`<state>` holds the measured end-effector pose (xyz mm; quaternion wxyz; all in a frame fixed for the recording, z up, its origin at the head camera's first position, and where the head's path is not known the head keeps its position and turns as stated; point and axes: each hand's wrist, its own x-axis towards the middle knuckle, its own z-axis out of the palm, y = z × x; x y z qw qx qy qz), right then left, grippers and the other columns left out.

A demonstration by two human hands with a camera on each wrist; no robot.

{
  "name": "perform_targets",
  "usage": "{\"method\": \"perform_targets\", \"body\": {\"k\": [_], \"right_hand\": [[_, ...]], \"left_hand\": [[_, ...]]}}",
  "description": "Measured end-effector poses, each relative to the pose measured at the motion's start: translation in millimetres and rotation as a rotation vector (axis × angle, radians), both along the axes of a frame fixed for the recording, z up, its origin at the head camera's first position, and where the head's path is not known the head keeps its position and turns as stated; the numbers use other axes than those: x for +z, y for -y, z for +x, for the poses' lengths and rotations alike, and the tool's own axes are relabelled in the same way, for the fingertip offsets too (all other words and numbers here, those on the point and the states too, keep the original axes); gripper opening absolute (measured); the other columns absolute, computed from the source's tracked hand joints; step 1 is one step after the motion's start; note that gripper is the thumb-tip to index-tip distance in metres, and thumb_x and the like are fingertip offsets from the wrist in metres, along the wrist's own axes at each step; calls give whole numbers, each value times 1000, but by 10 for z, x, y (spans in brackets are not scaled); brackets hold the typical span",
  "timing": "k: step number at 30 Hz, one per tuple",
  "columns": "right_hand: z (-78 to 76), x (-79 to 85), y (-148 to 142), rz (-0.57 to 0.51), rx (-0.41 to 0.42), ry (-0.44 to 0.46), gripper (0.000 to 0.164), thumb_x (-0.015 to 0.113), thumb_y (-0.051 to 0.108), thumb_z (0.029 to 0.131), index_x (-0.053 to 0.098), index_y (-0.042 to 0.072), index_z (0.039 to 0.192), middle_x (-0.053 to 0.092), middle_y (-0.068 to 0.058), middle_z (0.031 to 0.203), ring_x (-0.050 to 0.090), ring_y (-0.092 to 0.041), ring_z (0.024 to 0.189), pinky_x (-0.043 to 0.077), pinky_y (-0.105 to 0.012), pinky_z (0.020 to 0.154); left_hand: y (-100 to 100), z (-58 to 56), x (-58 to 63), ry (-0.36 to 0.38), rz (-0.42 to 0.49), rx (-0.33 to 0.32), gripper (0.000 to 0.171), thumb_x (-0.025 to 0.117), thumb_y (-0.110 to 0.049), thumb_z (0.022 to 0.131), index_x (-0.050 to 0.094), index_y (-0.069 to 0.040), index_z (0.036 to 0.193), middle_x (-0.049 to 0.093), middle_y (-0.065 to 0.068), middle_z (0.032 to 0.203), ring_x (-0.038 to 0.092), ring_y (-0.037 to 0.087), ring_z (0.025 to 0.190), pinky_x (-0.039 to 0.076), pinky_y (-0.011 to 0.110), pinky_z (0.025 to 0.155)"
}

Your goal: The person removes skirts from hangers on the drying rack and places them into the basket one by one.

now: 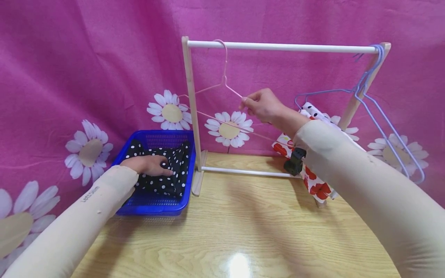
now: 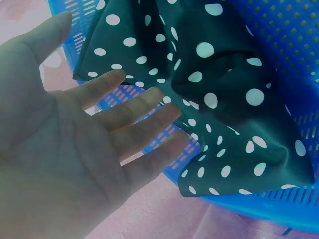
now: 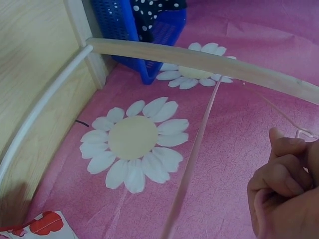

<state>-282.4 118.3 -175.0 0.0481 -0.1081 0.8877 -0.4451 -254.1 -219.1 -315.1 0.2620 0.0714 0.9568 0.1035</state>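
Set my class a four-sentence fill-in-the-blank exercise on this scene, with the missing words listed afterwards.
1. The right hand holds a hanger coloured ____.
2. In the head view, the left hand is over black cloth patterned with white ____.
3. That cloth lies inside a basket coloured ____.
4. In the head view, the purple-blue hangers hang at the rail's ____ end.

Missing words: pink; dots; blue; right.

on the cream left sleeve (image 1: 74, 222) we see small dark letters (image 1: 90, 194) that run along it, and we read them as "lets slim".
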Motion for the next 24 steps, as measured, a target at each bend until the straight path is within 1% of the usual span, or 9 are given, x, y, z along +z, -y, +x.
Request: {"method": "perform_targets", "body": {"k": [5, 6, 8, 11, 13, 16, 24], "right_hand": [[-3, 14, 31, 31, 6, -8, 37, 47, 24, 108, 70, -3, 119, 53, 6, 63, 30, -2, 44, 24, -17, 41], [-2, 16, 39, 36, 6, -8, 37, 48, 24, 108, 70, -3, 119, 53, 6, 63, 31, -2, 45, 25, -16, 41], [-2, 20, 55, 34, 4, -1, 36, 47, 25, 108, 70, -1, 120, 53, 6, 64, 31, -2, 45, 25, -17, 41], [-6, 25, 84, 19, 9, 10, 37, 47, 25, 108, 70, -1, 121, 54, 6, 64, 31, -2, 45, 25, -17, 42], [-10, 25, 104, 10, 15, 10, 37, 47, 25, 108, 70, -1, 121, 54, 6, 64, 31, -3, 45, 25, -17, 42], [-18, 19, 122, 6, 18, 10, 37, 47, 25, 108, 70, -1, 120, 53, 6, 63, 30, -4, 46, 25, -18, 42], [-28, 0, 141, -5, 19, -5, 36, 47, 23, 108, 70, -3, 120, 53, 6, 63, 30, -3, 45, 25, -18, 42]], "left_hand": [[-43, 12, 42, -25, -9, -47, 72, 53, -44, 102, 36, 7, 150, 39, 31, 155, 36, 46, 146, 33, 58, 119], [-49, 16, 49, -33, -9, -58, 72, 53, -43, 101, 37, 7, 150, 39, 31, 155, 36, 47, 146, 32, 58, 120], [-64, 28, 62, -34, -7, -52, 72, 53, -44, 102, 35, 6, 151, 38, 31, 156, 34, 47, 147, 30, 59, 121], [-81, 39, 75, -41, -5, -50, 72, 53, -44, 102, 35, 4, 152, 38, 30, 157, 34, 47, 147, 30, 60, 121], [-98, 43, 82, -49, -4, -59, 71, 53, -44, 102, 36, 3, 152, 39, 29, 157, 35, 46, 147, 30, 60, 120], [-136, 52, 101, -70, -11, -93, 69, 52, -43, 102, 37, 3, 151, 40, 29, 156, 37, 46, 146, 32, 60, 120], [-222, 119, 184, -100, -6, -119, 67, 52, -42, 103, 39, 3, 151, 42, 27, 155, 39, 45, 145, 33, 58, 120]]}}
